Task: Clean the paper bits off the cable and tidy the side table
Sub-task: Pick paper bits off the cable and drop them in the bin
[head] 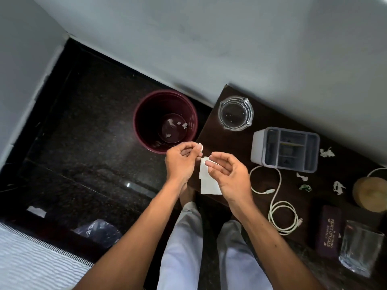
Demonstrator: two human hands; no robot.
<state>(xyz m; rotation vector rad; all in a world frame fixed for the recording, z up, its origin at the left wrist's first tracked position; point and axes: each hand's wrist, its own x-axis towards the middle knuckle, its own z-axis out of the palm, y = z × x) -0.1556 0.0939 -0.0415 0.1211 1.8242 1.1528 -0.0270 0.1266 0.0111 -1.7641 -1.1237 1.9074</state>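
Cable (pixel 278 208) white, lying in loose loops on the dark desk (pixel 236 141), just desk-side of the right hand (pixel 230 176) and well apart from the left hand (pixel 182 162). Long axis of its straighter run roughly from the grey organizer tray (pixel 285 148) toward the near desk edge, ending in a small coil beside a dark spectacle case (pixel 328 231). No paper visible on the cable itself at this size; hard to tell. Left fingers (pixel 193 148) narrow, pinched on a small white paper bit (pixel 200 147), held over the near rim of the maroon bin (pixel 165 120), on the floor just off the desk's corner; a few white scraps already inside the bin. Right fingers (pixel 211 163) loosely curled, pinching a larger white paper sheet (pixel 206 183) hanging at the desk edge. More crumpled paper scraps (pixel 326 152) beyond the cable, scattered past the tray, plus a small green scrap (pixel 305 187). Glass ashtray (pixel 235 113) at the desk's far corner near the bin. Probably mid-disposal: pinched bit to drop bin-ward, then back desk-ward to the remaining scraps. Right hand clearly the nearer to cable and scraps; left the nearer to the bin. Likely risk: a light bit drifting past the rim onto the floor.
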